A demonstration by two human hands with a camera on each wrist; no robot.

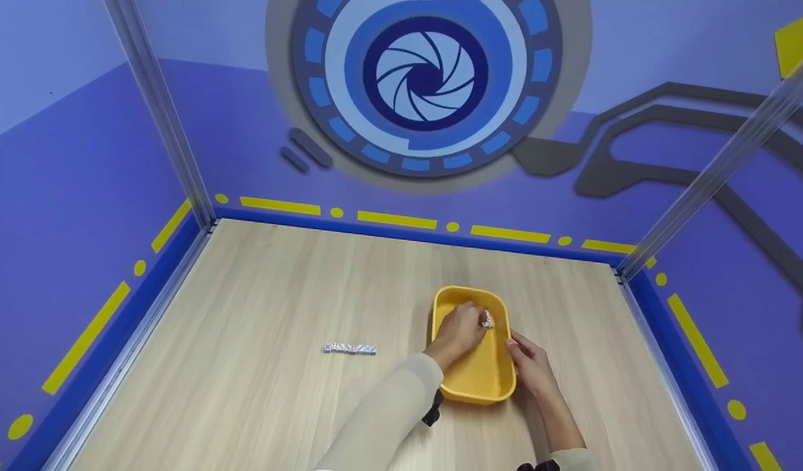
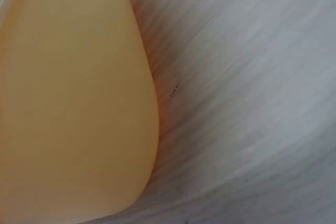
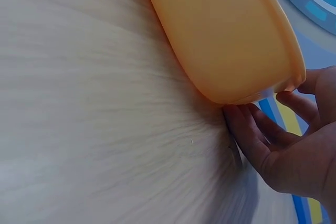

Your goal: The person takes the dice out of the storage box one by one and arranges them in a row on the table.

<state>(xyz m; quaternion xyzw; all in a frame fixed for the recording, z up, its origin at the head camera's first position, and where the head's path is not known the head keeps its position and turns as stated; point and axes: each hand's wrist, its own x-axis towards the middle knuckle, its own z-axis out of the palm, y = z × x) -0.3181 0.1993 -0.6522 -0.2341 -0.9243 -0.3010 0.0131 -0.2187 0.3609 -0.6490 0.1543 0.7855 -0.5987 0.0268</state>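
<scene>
A yellow plastic bin [image 1: 477, 389] with rounded corners stands on the wooden table. My left hand [image 1: 460, 330] reaches down inside it, fingers curled around a short strip of small white pieces with coloured marks [image 1: 487, 320]. On the bin's right side my right hand [image 1: 532, 363] grips the wall, thumb at the rim. The right wrist view shows this hand [image 3: 294, 150] with its fingertips against the bin's outside [image 3: 226, 40]. Only the bin's outer wall [image 2: 79, 103] and the table appear in the left wrist view; the left hand is hidden there.
Left of the bin, a straight row of small white patterned pieces [image 1: 349, 349] lies on the table [image 1: 257, 307]. Blue printed walls [image 1: 244, 131] enclose the table at the back and both sides, with metal posts [image 1: 159, 104] at the corners.
</scene>
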